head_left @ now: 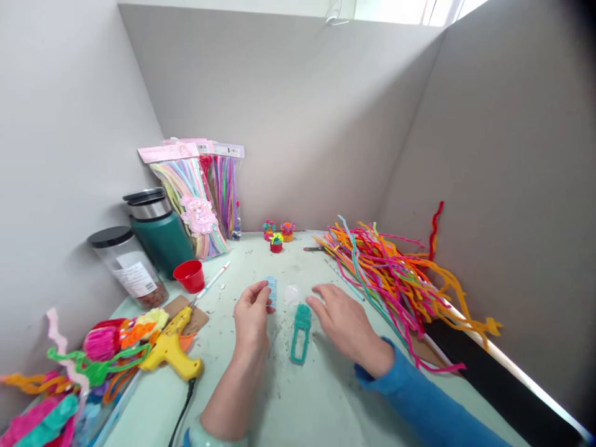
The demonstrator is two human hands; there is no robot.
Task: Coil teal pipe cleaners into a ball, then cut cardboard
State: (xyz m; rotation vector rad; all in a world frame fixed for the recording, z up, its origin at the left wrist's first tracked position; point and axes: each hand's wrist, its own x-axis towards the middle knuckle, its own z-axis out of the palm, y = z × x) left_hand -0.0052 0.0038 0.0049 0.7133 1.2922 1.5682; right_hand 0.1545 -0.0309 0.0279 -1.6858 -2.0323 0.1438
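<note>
My left hand (252, 316) pinches a small light-blue piece (272, 292), ridged like wound pipe cleaner, between thumb and fingers. Over the table to the right, my right hand (342, 320) has its fingers stretched out and nothing visible in them. Between the hands lies a teal pipe-cleaner piece (302, 315) with a fuzzy, filled top and an open rectangular loop below. Just above it, a pale, translucent round disc (292, 294) rests on the table, close to my right fingertips.
A yellow glue gun (174, 347) lies at left, beside a red cup (190, 275), a jar (130, 267) and a green bottle (161, 233). Loose pipe cleaners (391, 267) pile up on the right. Small fuzzy figures (276, 243) stand at the back, near bagged pipe cleaners (190, 192).
</note>
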